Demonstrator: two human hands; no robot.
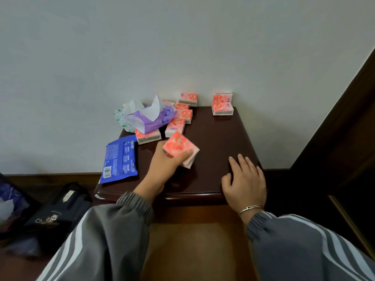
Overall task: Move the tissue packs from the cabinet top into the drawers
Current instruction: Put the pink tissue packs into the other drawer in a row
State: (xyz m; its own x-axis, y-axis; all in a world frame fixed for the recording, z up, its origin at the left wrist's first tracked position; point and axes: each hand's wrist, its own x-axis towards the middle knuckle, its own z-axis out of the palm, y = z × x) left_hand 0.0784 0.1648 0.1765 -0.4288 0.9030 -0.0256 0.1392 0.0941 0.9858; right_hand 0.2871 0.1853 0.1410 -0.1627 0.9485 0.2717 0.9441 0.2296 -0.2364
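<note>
On the dark wooden cabinet top [215, 142], my left hand [165, 167] grips a small pink tissue pack [179, 149], lifted slightly above the wood near the middle. My right hand [244, 179] rests flat and empty on the top's front right part. Several more pink packs [182, 114] lie in a cluster at the back left, and a stack of two pink packs [222, 104] stands at the back right against the wall. An open drawer [194, 240] with a bare brown bottom shows below the front edge.
A purple soft tissue bag [150, 118] with a sheet sticking out and a blue wipes pack [119, 159] sit at the left edge. A green-white pack [120, 118] overhangs the back left. Dark bags [52, 211] stand on the floor left; dark wood furniture [345, 138] rises right.
</note>
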